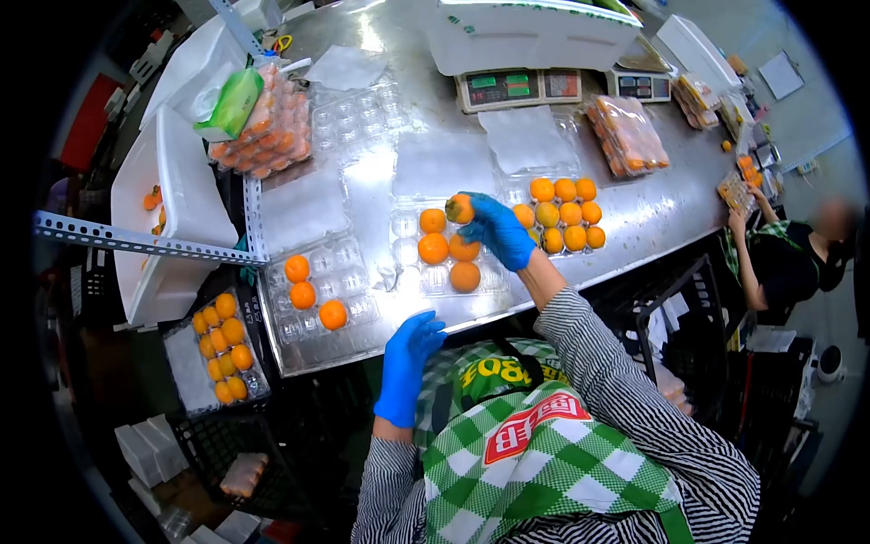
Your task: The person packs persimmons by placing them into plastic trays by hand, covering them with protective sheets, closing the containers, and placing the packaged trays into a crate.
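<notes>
My right hand [497, 232], in a blue glove, is closed around a persimmon [459, 208] with a greenish top. It is above a clear plastic tray [406, 277] in which several persimmons [433, 248] sit in the cups. My left hand [412, 343], also gloved in blue, is by the table's front edge with its fingers stretched out and nothing in it. To the left lies another clear tray [350, 266] with three persimmons [302, 295]. On the right a tray filled with persimmons [570, 214] has its lid folded back.
Packed boxes [272, 122] are stacked at the back left, beside white foam bins [186, 199] and a perforated metal post [149, 239]. Scales [517, 88] stand under a white foam box [535, 36]. Another person [788, 254] works at the right.
</notes>
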Demonstrator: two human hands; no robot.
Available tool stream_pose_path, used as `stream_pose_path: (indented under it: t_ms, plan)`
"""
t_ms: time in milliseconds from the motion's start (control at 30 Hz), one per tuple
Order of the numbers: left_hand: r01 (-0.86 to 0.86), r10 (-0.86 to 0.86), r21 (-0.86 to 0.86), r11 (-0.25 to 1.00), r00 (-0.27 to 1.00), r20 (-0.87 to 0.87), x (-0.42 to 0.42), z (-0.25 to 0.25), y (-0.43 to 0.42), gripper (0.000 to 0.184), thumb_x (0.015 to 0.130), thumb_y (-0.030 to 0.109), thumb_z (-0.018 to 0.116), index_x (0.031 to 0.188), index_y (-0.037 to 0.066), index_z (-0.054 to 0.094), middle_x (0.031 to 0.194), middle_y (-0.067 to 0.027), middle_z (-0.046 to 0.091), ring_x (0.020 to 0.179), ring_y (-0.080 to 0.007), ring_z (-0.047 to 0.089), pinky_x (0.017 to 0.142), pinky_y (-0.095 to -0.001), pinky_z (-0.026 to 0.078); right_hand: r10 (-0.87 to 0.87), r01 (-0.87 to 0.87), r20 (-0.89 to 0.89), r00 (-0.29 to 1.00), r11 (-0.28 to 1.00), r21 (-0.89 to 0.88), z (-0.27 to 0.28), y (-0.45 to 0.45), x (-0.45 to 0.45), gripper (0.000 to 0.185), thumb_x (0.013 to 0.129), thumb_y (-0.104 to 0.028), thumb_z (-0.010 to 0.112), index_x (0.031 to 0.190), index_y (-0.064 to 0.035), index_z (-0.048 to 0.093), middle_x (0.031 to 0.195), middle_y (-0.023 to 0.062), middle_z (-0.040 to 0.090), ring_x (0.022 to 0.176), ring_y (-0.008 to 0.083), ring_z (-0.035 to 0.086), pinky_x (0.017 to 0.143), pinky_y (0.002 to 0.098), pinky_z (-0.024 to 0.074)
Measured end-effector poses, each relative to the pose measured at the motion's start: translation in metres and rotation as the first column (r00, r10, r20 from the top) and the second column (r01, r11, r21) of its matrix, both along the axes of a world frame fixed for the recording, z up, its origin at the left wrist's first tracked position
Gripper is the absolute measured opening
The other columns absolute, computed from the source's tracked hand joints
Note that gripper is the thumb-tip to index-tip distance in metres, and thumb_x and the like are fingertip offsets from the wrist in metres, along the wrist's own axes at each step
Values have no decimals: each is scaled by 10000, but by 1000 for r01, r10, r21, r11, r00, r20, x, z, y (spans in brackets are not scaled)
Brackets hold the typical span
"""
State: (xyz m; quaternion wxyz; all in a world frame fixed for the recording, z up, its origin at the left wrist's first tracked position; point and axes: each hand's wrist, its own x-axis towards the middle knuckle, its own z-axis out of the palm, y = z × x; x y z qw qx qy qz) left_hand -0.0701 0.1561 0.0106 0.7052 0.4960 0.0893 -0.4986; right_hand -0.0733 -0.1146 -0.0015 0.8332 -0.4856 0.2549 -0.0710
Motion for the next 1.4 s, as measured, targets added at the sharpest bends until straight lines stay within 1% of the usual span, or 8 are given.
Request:
stream_pose_path:
  t_ms: [100,267,333,600,733,867,1033,1400]
  plan:
    - [-56,56,37,998,998,-20,-1,4,-7,364,929,242,444,1192,6,534,1053,-118,604,959,-220,588,915,-321,429,-69,-66,188,980,776,627,-5,4,-1,477,950,-348,311,1225,0,487,986,201,632,743,263,623,663,301,519]
    - [-200,140,75,977,864,484,6,22,-55,438,869,118,591,1277,9,474,1180,-110,546,1048,-206,547,943,-309,408,84,-116,81,993,680,724,-10,18,-4,453,949,-370,297,1164,-44,526,910,176,649,565,187,561,532,280,478]
    - [-217,31,132,967,617,786,17,29,-78,451,881,127,584,1300,17,457,1233,-104,516,1095,-198,521,957,-307,403,149,-96,-18,989,718,689,-12,24,-1,465,945,-398,287,1152,-64,536,884,176,658,527,154,543,499,230,455]
    - [-141,161,-85,986,930,331,60,5,-98,462,930,319,516,1252,-11,483,1132,-131,580,1003,-214,591,872,-317,479,284,-299,-304,909,954,0,27,25,-13,503,934,-492,356,1096,-54,543,703,67,639,479,104,488,411,217,362]
    - [-53,69,-85,995,978,195,63,0,-102,486,934,367,489,1244,-7,489,1111,-126,589,983,-208,603,835,-307,494,31,-11,32,999,869,-495,20,28,-20,505,820,-263,672,1256,-76,496,1053,94,615,796,141,584,709,262,480]
    - [4,-17,62,998,978,209,53,-6,-115,474,934,384,479,1239,22,507,1082,-111,603,913,-185,624,771,-299,511,151,-191,-118,981,829,-525,19,24,-27,582,746,-208,740,1258,-77,496,1159,102,566,949,175,576,828,281,467]
    - [-92,-99,263,960,771,630,26,-3,-121,501,771,99,726,1214,-7,519,984,-70,612,773,-98,599,701,-213,487,63,-129,-126,990,768,-627,1,40,-43,577,767,-211,711,1271,-69,469,1131,124,562,971,220,586,835,302,476]
    - [-254,-448,509,822,263,854,139,-55,-108,551,740,203,714,1216,8,515,1062,-151,505,920,-302,549,813,-379,465,-135,-26,-166,977,697,-717,10,10,-95,300,821,-134,630,1106,-70,560,963,114,571,744,214,594,691,301,491]
